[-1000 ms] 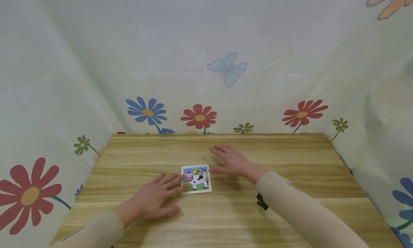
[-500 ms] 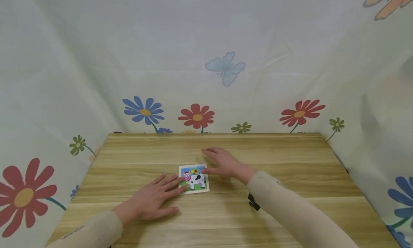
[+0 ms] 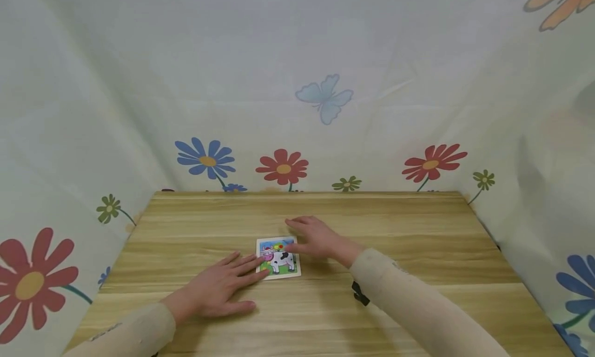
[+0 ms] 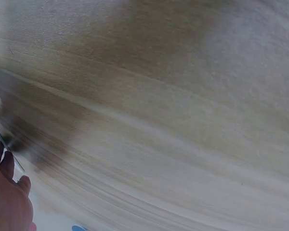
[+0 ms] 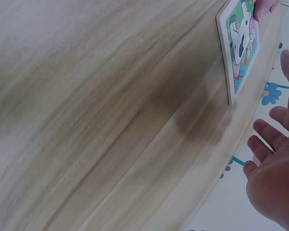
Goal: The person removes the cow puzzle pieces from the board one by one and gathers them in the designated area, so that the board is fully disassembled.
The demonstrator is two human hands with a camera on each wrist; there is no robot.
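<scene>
A small square picture board [image 3: 281,266] with a white border lies on the wooden table; it shows a black-and-white cow with a pink face. Fingers of my left hand [image 3: 218,287] stretch out straight across its left edge, palm down. Above its upper right corner is my right hand [image 3: 318,238], fingers loosely extended, the thumb overlapping the picture in the head view. In the right wrist view, a gap separates the right hand [image 5: 274,168] from the board [image 5: 238,43], while a left fingertip rests at the board's far side. Neither hand grips anything.
The wood-grain table [image 3: 372,212] ends at a back edge against a pale cloth backdrop [image 3: 232,62] printed with flowers and a blue butterfly. Cloth also hangs at both sides. A black strap piece [image 3: 360,293] shows under the right sleeve.
My right hand has moved left, bringing its thumb from beside the board to over its upper right corner. The left hand stays at the board's left edge. The head view has shifted slightly.
</scene>
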